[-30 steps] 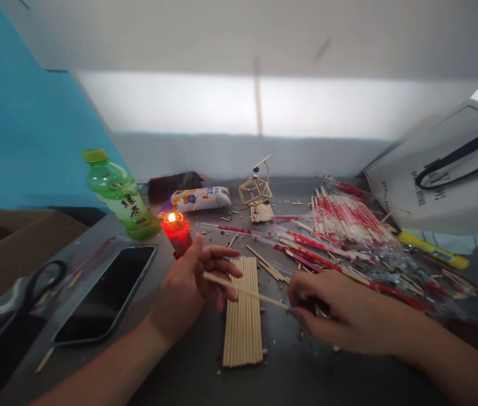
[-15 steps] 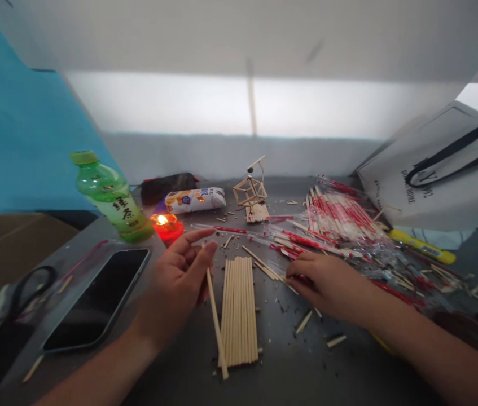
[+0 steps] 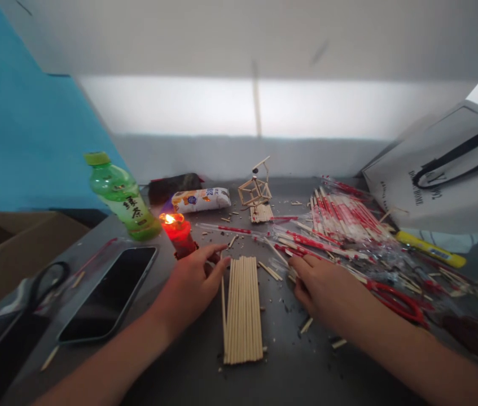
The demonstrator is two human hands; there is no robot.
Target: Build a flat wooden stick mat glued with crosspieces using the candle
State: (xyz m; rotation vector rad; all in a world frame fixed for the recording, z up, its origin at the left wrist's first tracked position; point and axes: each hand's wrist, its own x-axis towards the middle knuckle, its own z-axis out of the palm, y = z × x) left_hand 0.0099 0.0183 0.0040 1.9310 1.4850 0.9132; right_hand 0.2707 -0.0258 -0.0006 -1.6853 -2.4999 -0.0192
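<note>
Side by side, several thin wooden sticks form a flat panel [image 3: 244, 316] on the grey table. My left hand [image 3: 194, 276] pinches the top end of a single wooden stick [image 3: 223, 321], which lies along the panel's left edge. Right of the panel, my right hand [image 3: 321, 282] has its fingers closed on another wooden stick [image 3: 276, 252], whose end points up and left; the fingertips are partly hidden. Just beyond my left hand burns a red candle [image 3: 183, 237]. A small stick-built frame [image 3: 254, 193] stands behind the panel on a little stick base [image 3: 261, 213].
A green tea bottle [image 3: 124, 200] and a phone [image 3: 109, 296] are on the left. Wrapped sticks [image 3: 344, 217] are heaped at right, near red-handled scissors [image 3: 399, 301], a yellow tool [image 3: 431, 248] and a white bag [image 3: 446, 169]. A snack packet [image 3: 200, 199] lies behind the candle.
My left hand has lowered its stick from a slant across the panel's corner to lie along the left edge. My right hand has shifted slightly, and a stick now shows at its fingers. The view has moved slightly.
</note>
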